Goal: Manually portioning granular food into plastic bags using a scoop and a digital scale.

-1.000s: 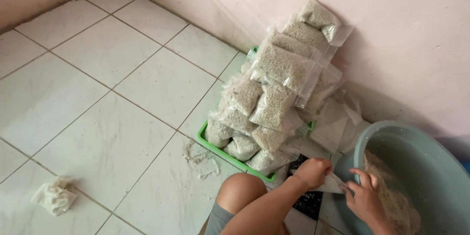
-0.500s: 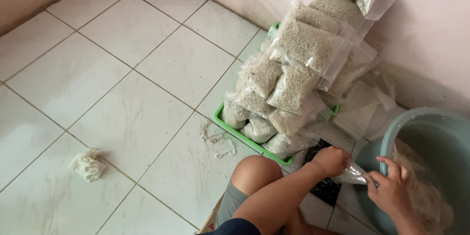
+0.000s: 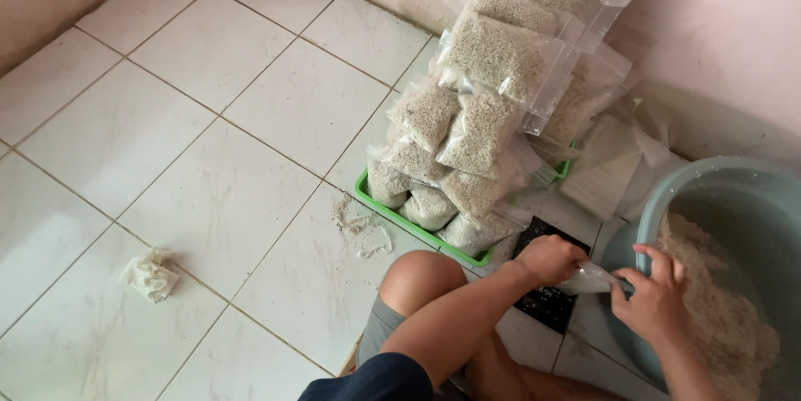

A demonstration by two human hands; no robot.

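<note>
Both hands are on one small clear bag (image 3: 588,278), held low between the person's knee and the rim of the grey-green basin (image 3: 667,188). Left hand (image 3: 548,259) is fisted round the bag's left end, fingers curled tight. Right hand (image 3: 655,301) pinches the other end w/ thumb and forefinger, remaining fingers spread loose over the basin edge. Bag looks nearly empty and crumpled; can't tell if its mouth is open.

Handling, as a judgement: thin plastic film, v. light, floppy, no stiffness of its own, so it needs two grip points to stay spread. Slick surface, likely dusty from the grain, so a pinch at the top edge beats a flat palm grip. Best hold is at the two corners of the mouth, pulling gently apart. Filled, it'd turn heavy and saggy, and should be supported from under, not hung by the lip; film could tear or split at the seal if yanked.

Basin holds a heap of pale grain (image 3: 726,317), loose and pourable, prone to spilling. A little is already scattered on the floor (image 3: 209,159) near the green tray (image 3: 417,230).

Tray carries a leaning stack of filled bags (image 3: 492,59) propped on the wall. Flat empty bags (image 3: 605,171) lie beside the basin. Dark mat (image 3: 546,301) sits under the hands. Crumpled rag (image 3: 150,274) lies well apart, at left.
</note>
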